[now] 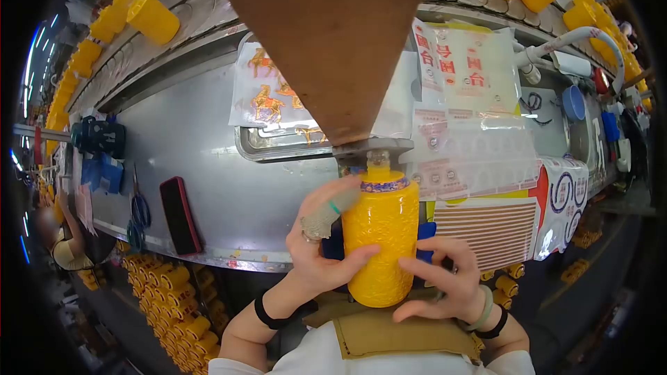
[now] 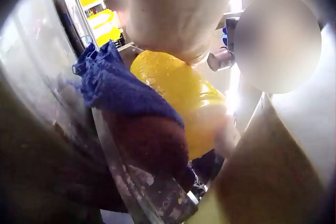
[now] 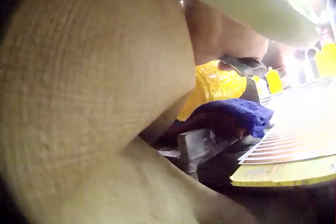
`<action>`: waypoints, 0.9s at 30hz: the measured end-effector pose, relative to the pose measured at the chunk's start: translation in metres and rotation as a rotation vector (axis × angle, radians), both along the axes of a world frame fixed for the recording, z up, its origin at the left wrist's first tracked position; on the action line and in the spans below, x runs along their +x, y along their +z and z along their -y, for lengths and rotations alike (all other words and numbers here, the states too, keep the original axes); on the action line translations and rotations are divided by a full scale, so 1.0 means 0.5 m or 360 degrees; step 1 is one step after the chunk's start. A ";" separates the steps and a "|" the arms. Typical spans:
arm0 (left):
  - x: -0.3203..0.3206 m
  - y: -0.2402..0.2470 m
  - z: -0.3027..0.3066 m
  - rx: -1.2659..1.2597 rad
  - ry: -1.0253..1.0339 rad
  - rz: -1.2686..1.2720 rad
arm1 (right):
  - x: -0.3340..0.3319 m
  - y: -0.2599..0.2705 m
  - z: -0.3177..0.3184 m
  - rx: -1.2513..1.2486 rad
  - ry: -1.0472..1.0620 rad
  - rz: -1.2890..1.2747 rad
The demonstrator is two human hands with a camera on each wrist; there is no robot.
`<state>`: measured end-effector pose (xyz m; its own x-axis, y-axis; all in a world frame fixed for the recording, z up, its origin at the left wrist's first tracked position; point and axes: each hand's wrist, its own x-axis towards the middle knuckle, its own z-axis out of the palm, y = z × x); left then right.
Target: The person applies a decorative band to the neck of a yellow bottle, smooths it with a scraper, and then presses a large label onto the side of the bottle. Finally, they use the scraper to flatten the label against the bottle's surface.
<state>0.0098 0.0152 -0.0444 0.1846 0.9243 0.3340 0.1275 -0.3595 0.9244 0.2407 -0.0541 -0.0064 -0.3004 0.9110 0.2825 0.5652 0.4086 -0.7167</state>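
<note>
A yellow embossed bottle [image 1: 381, 243] with a blue patterned neck band and a clear top lies in front of the person's body, its neck pointing away. The left hand [image 1: 325, 236] grips its left side, thumb across the front, with a mesh-like cover on a finger. Beside the bottle's right side is the right hand [image 1: 445, 281], fingers bent and spread, a fingertip at the surface. Below the bottle is a blue cloth [image 2: 126, 90] over a rounded support, also visible in the right wrist view, where the bottle [image 3: 218, 85] is partly hidden by the hand.
A phone [image 1: 180, 215] and blue-handled scissors [image 1: 140, 210] lie left on the metal table [image 1: 215, 201]. Gold horse decals [image 1: 267, 104] rest by a tray. To the right are plastic sheets [image 1: 472, 146] and a striped sheet [image 1: 486, 229]. A brown beam [image 1: 326, 35] hangs overhead.
</note>
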 end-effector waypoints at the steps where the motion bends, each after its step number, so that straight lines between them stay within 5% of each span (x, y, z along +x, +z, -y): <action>1: 0.002 -0.004 0.002 0.0000 0.0022 0.0047 | 0.003 0.003 -0.012 -0.0043 -0.0044 -0.0050; 10: 0.011 -0.012 0.000 0.0083 0.0094 0.0079 | -0.035 0.031 -0.153 0.0082 -0.0072 0.0166; 19: 0.015 -0.012 0.000 0.0106 0.0150 0.0062 | -0.035 0.024 -0.157 0.0078 -0.0065 0.0244; 27: 0.005 -0.005 -0.025 0.0268 -0.0001 -0.0075 | -0.017 0.015 -0.107 -0.0184 -0.0294 -0.0116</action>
